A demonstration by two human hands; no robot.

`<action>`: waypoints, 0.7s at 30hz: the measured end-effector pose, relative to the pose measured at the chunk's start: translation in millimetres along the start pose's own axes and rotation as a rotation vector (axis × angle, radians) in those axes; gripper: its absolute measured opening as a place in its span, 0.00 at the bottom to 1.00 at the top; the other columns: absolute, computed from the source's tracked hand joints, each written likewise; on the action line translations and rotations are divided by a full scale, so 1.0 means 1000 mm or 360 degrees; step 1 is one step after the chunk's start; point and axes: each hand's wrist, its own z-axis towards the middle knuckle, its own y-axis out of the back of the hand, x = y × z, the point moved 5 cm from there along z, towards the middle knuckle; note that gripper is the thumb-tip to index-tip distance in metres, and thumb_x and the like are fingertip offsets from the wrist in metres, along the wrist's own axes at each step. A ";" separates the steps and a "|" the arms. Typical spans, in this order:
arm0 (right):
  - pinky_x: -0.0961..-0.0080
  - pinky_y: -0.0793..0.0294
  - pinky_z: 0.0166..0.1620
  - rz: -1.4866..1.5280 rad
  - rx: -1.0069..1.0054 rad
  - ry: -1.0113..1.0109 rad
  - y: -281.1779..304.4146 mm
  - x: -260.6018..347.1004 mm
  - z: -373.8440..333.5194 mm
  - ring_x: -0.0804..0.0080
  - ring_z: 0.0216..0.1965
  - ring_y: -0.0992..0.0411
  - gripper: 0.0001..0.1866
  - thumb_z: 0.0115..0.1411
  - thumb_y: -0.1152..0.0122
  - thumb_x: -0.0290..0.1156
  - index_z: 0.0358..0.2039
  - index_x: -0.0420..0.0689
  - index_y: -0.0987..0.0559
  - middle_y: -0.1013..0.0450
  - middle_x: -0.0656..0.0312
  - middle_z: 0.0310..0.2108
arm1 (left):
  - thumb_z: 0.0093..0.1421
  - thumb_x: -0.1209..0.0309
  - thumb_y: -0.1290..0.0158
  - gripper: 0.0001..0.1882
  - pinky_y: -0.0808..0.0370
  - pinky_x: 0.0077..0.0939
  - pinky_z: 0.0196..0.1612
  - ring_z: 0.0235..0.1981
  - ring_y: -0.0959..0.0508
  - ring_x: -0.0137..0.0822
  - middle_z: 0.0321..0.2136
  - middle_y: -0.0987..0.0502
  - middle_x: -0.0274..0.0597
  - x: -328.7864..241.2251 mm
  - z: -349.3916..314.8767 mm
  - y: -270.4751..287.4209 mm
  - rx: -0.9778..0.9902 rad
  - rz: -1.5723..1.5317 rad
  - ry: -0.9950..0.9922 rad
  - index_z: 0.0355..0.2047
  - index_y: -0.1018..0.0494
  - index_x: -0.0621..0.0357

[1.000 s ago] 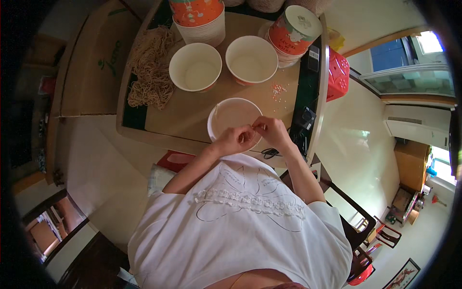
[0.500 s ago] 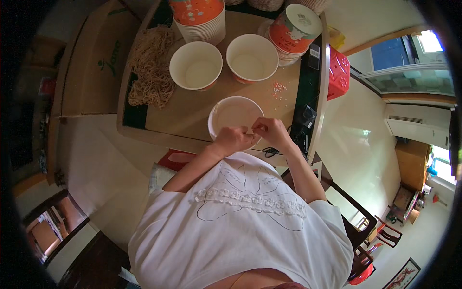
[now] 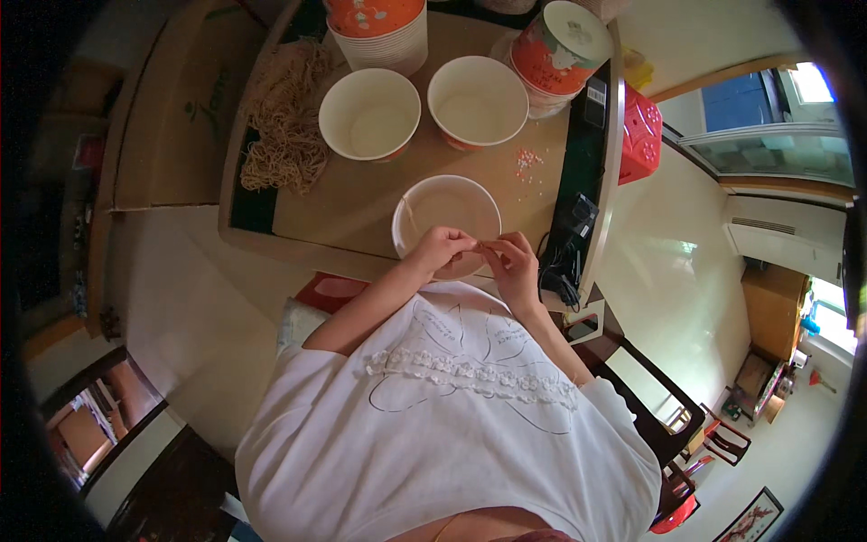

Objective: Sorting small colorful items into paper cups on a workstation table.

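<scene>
My left hand and my right hand meet fingertip to fingertip over the near edge of a white paper tub. Both are closed in a pinch; whatever sits between the fingertips is too small to make out. Over this tub's left rim runs a thin pale strand. Behind it stand two more open white tubs, one on the left and one on the right, both seemingly bare inside. A tangled heap of tan cord lies at the table's left side.
Small orange and white bits are scattered right of the tubs. Stacked orange-and-white tubs and an upside-down printed tub stand farther back. Black devices and cables line the right edge. A red stool is beyond it.
My right hand has turned and come down slightly, its fingers now meeting the left fingertips lower over the tub. The pale strand at the tub's left rim shows more. The view has shifted a little.
</scene>
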 end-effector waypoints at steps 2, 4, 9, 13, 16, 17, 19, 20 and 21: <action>0.76 0.28 0.29 0.0088 -0.0125 0.0068 -0.002 0.004 -0.002 0.67 0.26 0.28 0.09 0.52 0.39 0.23 0.36 0.44 0.20 0.30 0.58 0.30 | 0.56 0.69 0.46 0.06 0.42 0.11 0.17 0.16 0.34 0.17 0.18 0.28 0.28 0.005 0.000 -0.001 0.0024 -0.0298 0.0117 0.29 0.22 0.57; 0.75 0.28 0.28 -0.0011 -0.0127 0.0138 -0.005 0.002 -0.004 0.65 0.26 0.28 0.10 0.53 0.39 0.23 0.37 0.44 0.20 0.30 0.57 0.30 | 0.56 0.69 0.46 0.06 0.43 0.10 0.16 0.15 0.35 0.17 0.18 0.28 0.27 0.013 0.003 0.002 0.0023 -0.0369 0.0176 0.29 0.22 0.58; 0.73 0.29 0.28 -0.0247 -0.0117 0.0267 -0.005 0.012 -0.005 0.62 0.26 0.29 0.12 0.53 0.40 0.23 0.39 0.45 0.20 0.31 0.57 0.28 | 0.56 0.71 0.45 0.05 0.44 0.10 0.16 0.15 0.36 0.16 0.18 0.29 0.26 0.006 -0.002 0.002 0.0144 -0.0527 0.0324 0.30 0.22 0.57; 0.72 0.29 0.29 -0.0228 -0.0024 0.0188 -0.001 0.013 -0.004 0.62 0.26 0.30 0.11 0.53 0.40 0.24 0.39 0.45 0.20 0.32 0.57 0.25 | 0.54 0.75 0.44 0.04 0.40 0.10 0.18 0.17 0.32 0.17 0.21 0.26 0.28 0.007 -0.001 0.007 0.0067 -0.0270 0.0151 0.30 0.22 0.59; 0.73 0.31 0.29 -0.0074 0.0056 -0.0004 0.002 0.003 -0.001 0.65 0.25 0.31 0.10 0.52 0.39 0.24 0.37 0.45 0.19 0.33 0.57 0.24 | 0.53 0.76 0.43 0.05 0.33 0.12 0.24 0.22 0.28 0.19 0.24 0.23 0.31 -0.001 -0.005 0.004 0.0021 0.0004 -0.0093 0.31 0.22 0.61; 0.73 0.31 0.28 0.0028 0.0090 -0.0091 0.002 -0.001 0.000 0.67 0.24 0.32 0.09 0.51 0.38 0.25 0.35 0.44 0.19 0.33 0.58 0.23 | 0.53 0.76 0.43 0.06 0.30 0.14 0.28 0.24 0.26 0.21 0.25 0.22 0.33 -0.007 -0.007 0.002 -0.0006 0.0127 -0.0250 0.32 0.22 0.63; 0.74 0.32 0.28 0.0012 0.0103 -0.0111 0.001 -0.002 0.002 0.69 0.24 0.33 0.08 0.51 0.37 0.25 0.33 0.44 0.19 0.33 0.59 0.23 | 0.53 0.76 0.43 0.06 0.29 0.15 0.31 0.26 0.26 0.22 0.26 0.22 0.33 -0.007 -0.006 0.001 -0.0005 0.0229 -0.0308 0.32 0.22 0.63; 0.76 0.33 0.27 -0.0004 0.0118 -0.0130 0.000 -0.003 0.002 0.70 0.23 0.34 0.06 0.50 0.37 0.25 0.31 0.43 0.19 0.34 0.59 0.22 | 0.53 0.76 0.43 0.06 0.28 0.16 0.33 0.27 0.25 0.22 0.26 0.21 0.33 -0.007 -0.005 0.001 -0.0005 0.0330 -0.0366 0.32 0.22 0.63; 0.76 0.33 0.27 -0.0003 0.0118 -0.0130 0.000 -0.003 0.003 0.70 0.23 0.34 0.06 0.50 0.37 0.25 0.31 0.43 0.19 0.34 0.59 0.22 | 0.53 0.76 0.43 0.06 0.28 0.16 0.33 0.27 0.25 0.22 0.26 0.21 0.33 -0.006 -0.005 0.000 -0.0005 0.0330 -0.0366 0.32 0.22 0.63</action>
